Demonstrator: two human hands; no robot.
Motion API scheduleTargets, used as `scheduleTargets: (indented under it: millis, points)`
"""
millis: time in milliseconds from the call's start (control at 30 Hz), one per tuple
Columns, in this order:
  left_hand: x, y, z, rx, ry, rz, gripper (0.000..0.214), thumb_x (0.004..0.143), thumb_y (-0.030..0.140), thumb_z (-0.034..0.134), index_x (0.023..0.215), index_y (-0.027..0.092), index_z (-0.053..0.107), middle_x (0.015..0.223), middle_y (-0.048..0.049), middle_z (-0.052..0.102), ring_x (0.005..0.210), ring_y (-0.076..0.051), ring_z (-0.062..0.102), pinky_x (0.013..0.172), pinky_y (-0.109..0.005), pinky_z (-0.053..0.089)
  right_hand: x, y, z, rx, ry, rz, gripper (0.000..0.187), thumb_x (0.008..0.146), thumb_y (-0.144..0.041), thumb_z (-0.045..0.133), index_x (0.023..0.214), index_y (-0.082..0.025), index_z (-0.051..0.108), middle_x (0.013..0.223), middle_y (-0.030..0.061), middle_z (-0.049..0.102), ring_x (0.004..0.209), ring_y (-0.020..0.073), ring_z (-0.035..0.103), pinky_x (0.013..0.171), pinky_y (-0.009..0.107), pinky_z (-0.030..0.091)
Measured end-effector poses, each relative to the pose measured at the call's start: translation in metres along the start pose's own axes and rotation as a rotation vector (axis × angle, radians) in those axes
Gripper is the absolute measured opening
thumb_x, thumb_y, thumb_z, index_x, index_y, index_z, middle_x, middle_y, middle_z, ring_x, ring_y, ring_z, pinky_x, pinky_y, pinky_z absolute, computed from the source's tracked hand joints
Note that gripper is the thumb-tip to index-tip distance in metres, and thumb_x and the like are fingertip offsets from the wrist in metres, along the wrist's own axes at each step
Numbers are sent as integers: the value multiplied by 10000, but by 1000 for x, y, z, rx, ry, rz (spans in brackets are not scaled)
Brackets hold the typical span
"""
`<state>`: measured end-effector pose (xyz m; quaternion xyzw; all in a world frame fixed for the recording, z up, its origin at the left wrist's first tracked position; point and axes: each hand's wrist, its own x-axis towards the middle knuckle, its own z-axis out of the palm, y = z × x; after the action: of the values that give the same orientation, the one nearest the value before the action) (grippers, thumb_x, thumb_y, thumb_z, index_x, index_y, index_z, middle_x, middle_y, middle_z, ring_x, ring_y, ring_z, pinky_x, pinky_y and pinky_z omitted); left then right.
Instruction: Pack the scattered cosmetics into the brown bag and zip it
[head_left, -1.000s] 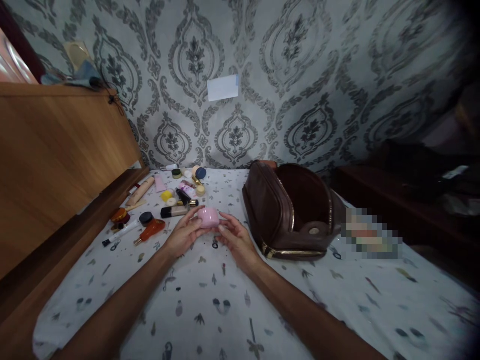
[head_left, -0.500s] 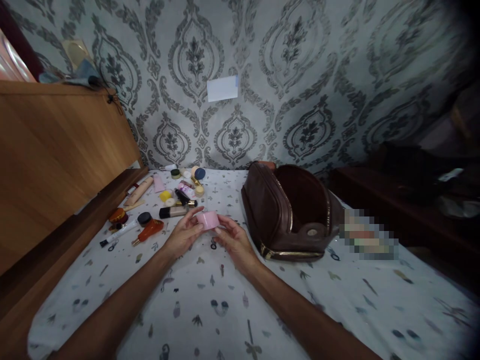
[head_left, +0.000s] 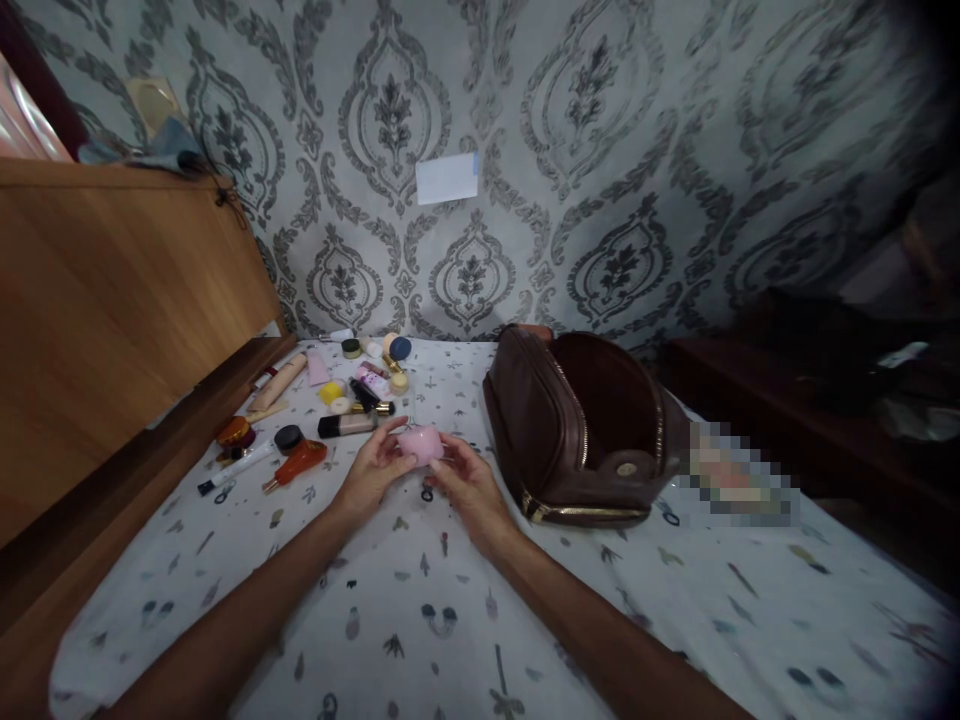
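Between my two hands is a small pink cosmetic jar [head_left: 421,445], raised a little over the patterned white sheet. My left hand [head_left: 373,467] grips its left side with thumb and fingers. On the opposite side, my right hand [head_left: 466,480] has its fingertips and thumb closed on the jar. Just beyond my left hand lies a foundation bottle [head_left: 346,425] with a black cap. A brown toiletry bag [head_left: 529,425] stands unzipped to the right of my right hand, its dark inside showing.
Several cosmetics lie at the left, among them an orange bottle [head_left: 298,462], a black-lidded jar [head_left: 288,438] and a pink tube [head_left: 318,367]. A wooden headboard [head_left: 135,300] borders the left side. Patterned wallpaper [head_left: 469,275] rises behind. A blurred-out flat item [head_left: 735,475] lies right of the bag.
The pink jar has tilted and turned slightly between my fingers. Both hands keep their hold in nearly the same place.
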<state>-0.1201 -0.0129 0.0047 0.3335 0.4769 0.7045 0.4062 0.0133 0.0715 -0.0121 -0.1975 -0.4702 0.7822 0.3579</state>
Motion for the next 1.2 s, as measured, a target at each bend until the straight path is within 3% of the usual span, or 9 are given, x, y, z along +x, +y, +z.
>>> scheduleTargets:
  millis: [333,633,833,1000,1133,1200]
  points:
    - [-3,3,3,-36,-2,-5,599,701,295,830,1253,235,606,1136,-69,665,1093,-230,610,966,-366,474,-2,-7,2,155,31,65,461,615,-356,885,999,-230,663,912,5,673,810,152,621,691,256,504]
    - [-3,5,3,-57,-18,-3,524,731,364,820,1209,231,651,1098,-80,665,979,-214,638,774,-315,542,0,-15,-5,503,-112,354,217,752,-333,803,820,-214,635,787,15,706,748,142,664,637,236,505]
    - [-3,2,6,-102,-110,-20,556,663,399,867,1158,214,694,1061,-71,700,943,-193,636,850,-315,504,-4,-15,-4,446,-264,385,225,832,-413,689,912,-210,633,775,20,696,703,150,653,638,263,501]
    - [-5,1,7,-108,-202,-64,498,626,406,886,1025,152,730,897,-65,721,791,-171,634,757,-284,485,-6,-15,-1,477,-292,450,212,850,-387,661,918,-187,636,756,25,705,654,141,644,616,247,493]
    - [-7,3,8,-130,-155,-61,481,611,349,900,1013,163,712,911,-54,718,835,-181,643,767,-281,486,-6,-12,0,408,-272,505,225,870,-367,630,895,-150,680,794,66,727,695,166,672,635,269,501]
    - [-7,3,8,-141,-119,-43,464,603,340,905,986,166,711,906,-40,712,824,-163,637,762,-266,485,-6,-10,1,292,-235,449,222,838,-372,672,854,-151,686,809,68,727,710,168,677,636,267,499]
